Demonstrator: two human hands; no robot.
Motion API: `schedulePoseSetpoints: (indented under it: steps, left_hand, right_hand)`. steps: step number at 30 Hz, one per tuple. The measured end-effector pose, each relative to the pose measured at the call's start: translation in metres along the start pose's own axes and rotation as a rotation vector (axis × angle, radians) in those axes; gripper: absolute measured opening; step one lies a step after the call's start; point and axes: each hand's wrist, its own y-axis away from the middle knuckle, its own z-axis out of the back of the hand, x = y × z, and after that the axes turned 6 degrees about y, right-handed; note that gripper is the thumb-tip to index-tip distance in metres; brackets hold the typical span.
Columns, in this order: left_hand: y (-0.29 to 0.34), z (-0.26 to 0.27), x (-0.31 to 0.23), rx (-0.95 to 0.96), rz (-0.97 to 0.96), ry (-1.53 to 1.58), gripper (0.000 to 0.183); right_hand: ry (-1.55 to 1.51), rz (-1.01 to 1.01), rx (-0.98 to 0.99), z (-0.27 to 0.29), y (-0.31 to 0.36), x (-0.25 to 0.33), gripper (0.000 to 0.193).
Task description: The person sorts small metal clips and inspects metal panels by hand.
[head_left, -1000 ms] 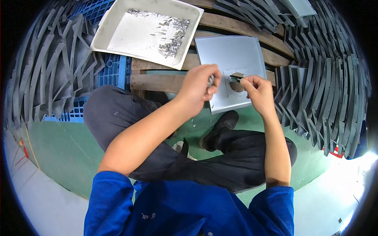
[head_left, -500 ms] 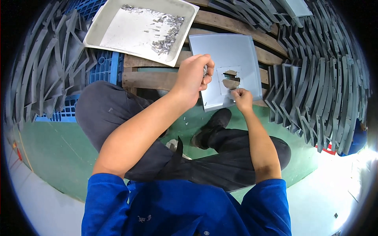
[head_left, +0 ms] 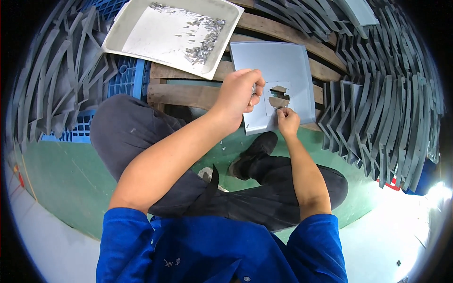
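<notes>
Head view, looking down past my knees. I saw the grey sheet panel point(head_left: 278, 75) lying flat on the wooden pallet slats point(head_left: 188, 94), with an irregular cut-out point(head_left: 278, 96) near its lower edge. My left hand point(head_left: 238, 96) rested at the panel's lower left edge, its fingers curled tightly together around a small metallic item that I could not identify. My right hand point(head_left: 287, 121) sat at the panel's lower edge just below the cut-out, its fingers point(head_left: 283, 112) pressed together in a pinch on the panel's edge beside the opening. Beyond the left hand lay a shallow white tray point(head_left: 141, 33), tilted across the slats and a blue plastic crate point(head_left: 125, 80), holding a scatter of small grey metal pieces point(head_left: 203, 40) toward its right side. Stacks of grey curved strips point(head_left: 387, 104) fanned out on both sides of the panel. My crossed legs in dark trousers point(head_left: 141, 137) and a black shoe point(head_left: 252, 153) lay over the green floor point(head_left: 56, 179).
</notes>
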Motion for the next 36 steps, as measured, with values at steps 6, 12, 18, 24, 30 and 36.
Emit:
schedulePoseSetpoints:
  steps: [6, 12, 18, 24, 30, 36]
  left_hand:
    - [0.002, -0.001, 0.001, -0.001, 0.006, -0.011, 0.020]
    - [-0.001, 0.001, 0.003, 0.014, 0.018, -0.014, 0.019]
    - [0.001, -0.001, 0.003, 0.000, 0.016, -0.030, 0.020]
    - [-0.001, -0.001, 0.004, 0.024, 0.013, -0.036, 0.019]
    - [0.000, -0.001, 0.005, 0.027, 0.006, -0.035, 0.019]
    - [0.000, -0.001, 0.004, 0.028, 0.004, -0.049, 0.019]
  right_hand:
    - [0.043, -0.017, 0.019, 0.000, -0.004, 0.000, 0.019]
    - [0.125, 0.012, 0.060, 0.001, -0.005, 0.000, 0.017]
    - [0.139, 0.047, 0.066, 0.004, -0.003, 0.004, 0.016]
    - [0.285, 0.158, 0.032, 0.006, -0.003, 0.007, 0.014]
    - [0.364, 0.303, 0.008, 0.011, -0.004, 0.016, 0.013]
    - [0.402, 0.300, 0.027, 0.008, -0.006, 0.013, 0.014]
